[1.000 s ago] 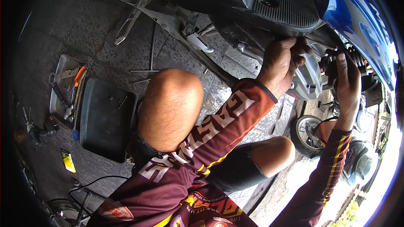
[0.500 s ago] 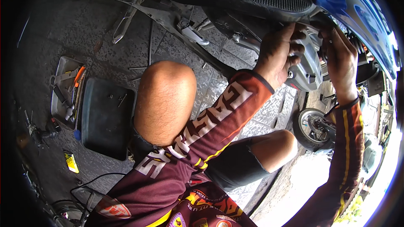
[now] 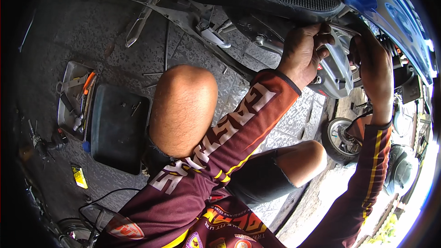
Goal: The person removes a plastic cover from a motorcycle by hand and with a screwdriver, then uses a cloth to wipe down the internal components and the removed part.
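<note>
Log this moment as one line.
left hand: grips silver engine cover | right hand: on cover's far side | tool tray: on floor

At your nine o'clock a grey metal tool tray (image 3: 69, 71) lies on the paved floor (image 3: 59, 23), holding wrenches and an orange-handled tool (image 3: 88, 81), and just beside it, toward the centre, sits a black rectangular tray (image 3: 117, 131) with a few small screws (image 3: 134, 108) on it. Lower, at eight o'clock, you have a small yellow packet (image 3: 79, 177) on the floor and a black cable (image 3: 103, 198) curling near it. At eleven o'clock a bare metal kickstand (image 3: 139, 23) slants across the paving, and at three to four o'clock a small black wheel (image 3: 339, 141) stands well apart from the trays.
</note>
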{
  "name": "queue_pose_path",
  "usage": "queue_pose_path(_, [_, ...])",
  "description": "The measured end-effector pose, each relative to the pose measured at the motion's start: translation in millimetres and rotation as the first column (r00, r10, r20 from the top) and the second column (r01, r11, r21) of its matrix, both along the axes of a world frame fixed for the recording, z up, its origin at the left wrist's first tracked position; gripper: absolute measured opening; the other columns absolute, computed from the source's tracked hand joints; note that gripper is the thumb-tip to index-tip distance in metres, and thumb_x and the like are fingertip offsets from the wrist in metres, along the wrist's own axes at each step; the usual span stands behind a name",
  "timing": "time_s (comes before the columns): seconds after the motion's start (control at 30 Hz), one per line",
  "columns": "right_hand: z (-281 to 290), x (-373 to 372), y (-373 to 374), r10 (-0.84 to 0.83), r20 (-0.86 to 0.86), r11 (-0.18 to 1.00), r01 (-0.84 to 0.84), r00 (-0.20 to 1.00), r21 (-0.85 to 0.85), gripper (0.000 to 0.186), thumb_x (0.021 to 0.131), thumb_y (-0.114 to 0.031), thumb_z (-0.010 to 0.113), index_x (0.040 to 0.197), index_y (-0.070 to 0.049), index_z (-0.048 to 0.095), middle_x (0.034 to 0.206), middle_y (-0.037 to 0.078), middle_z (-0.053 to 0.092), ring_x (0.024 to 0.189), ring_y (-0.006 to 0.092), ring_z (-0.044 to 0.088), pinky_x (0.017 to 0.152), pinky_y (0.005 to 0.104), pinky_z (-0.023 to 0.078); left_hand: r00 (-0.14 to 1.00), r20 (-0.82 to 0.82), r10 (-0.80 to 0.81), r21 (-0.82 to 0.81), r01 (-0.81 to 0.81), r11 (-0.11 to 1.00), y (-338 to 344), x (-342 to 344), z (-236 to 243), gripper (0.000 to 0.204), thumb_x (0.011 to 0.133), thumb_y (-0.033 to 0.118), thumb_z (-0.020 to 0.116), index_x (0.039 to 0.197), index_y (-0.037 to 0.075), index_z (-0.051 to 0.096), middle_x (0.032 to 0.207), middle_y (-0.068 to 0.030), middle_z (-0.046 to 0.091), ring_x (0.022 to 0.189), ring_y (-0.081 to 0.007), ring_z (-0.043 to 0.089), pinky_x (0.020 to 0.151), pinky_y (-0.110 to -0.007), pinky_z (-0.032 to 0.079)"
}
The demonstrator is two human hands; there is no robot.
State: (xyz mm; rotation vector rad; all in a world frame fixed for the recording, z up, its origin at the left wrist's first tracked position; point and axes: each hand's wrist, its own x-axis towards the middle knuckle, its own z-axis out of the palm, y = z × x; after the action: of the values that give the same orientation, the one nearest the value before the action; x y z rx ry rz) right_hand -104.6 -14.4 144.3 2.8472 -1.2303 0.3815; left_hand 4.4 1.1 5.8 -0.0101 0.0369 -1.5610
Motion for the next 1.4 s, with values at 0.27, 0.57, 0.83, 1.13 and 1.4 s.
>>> queue_pose_path(0.27, [2,4,-39,0.481,-0.202,0.786,-0.522,0.853,-0.331,0.033,0.084,0.009,0.055,0.111,-0.006,0.067,0.098,0.013,0.065,0.083,0.0280,0.067,0.067,0.0333,0.053,0.994,0.104,-0.043,0.077,0.035,0.996,1,3,-4,0.014,0.097,0.019,0.055,0.100,0.008,0.064,0.086,-0.0019,0.069,0.071,-0.0118,0.067,0.051,-0.022,0.043])
queue_pose_path(0.57, [7,3,11,-0.154,0.190,0.988,0.152,0.970,0.024,0.032,0.099,-0.018,0.053,0.126,-0.002,0.060,0.097,0.008,0.068,0.078,0.0094,0.061,0.065,0.0217,0.044,0.997,-0.075,0.019,-0.049,-0.022,0.999,-8,-7,-13,0.020,0.098,0.013,0.048,0.102,0.000,0.062,0.086,-0.0099,0.070,0.075,-0.0167,0.070,0.056,-0.024,0.053])
queue_pose_path(0.83, [-7,8,3,0.132,-0.073,0.952,-0.147,0.989,-0.270,0.033,0.083,0.009,0.055,0.106,-0.007,0.071,0.088,0.007,0.067,0.073,0.0138,0.065,0.064,0.0260,0.050,0.998,-0.052,0.021,-0.062,-0.024,0.998,0,-4,-10,0.022,0.098,0.022,0.053,0.105,0.003,0.063,0.093,-0.0079,0.069,0.073,-0.0165,0.068,0.054,-0.022,0.051])
queue_pose_path(1.13, [-39,-30,-1,0.223,0.559,0.957,-0.071,0.799,-0.280,0.026,0.090,0.006,0.049,0.104,0.000,0.071,0.096,0.007,0.068,0.074,0.0096,0.063,0.061,0.0212,0.047,0.120,0.940,0.318,-0.179,-0.620,0.764,25,30,-34,0.015,0.091,0.014,0.066,0.102,0.003,0.067,0.085,-0.0031,0.065,0.060,-0.0094,0.058,0.056,-0.022,0.047])
queue_pose_path(1.4, [-75,-59,24,-0.139,0.927,0.990,0.014,0.349,0.143,0.019,0.098,-0.005,0.051,0.105,0.000,0.068,0.095,0.007,0.068,0.069,0.0083,0.063,0.053,0.0170,0.040,-0.462,0.860,0.216,-0.502,-0.690,0.521,-2,42,-51,0.020,0.083,0.021,0.075,0.095,0.004,0.075,0.098,-0.0125,0.071,0.091,-0.0263,0.065,0.085,-0.035,0.048])
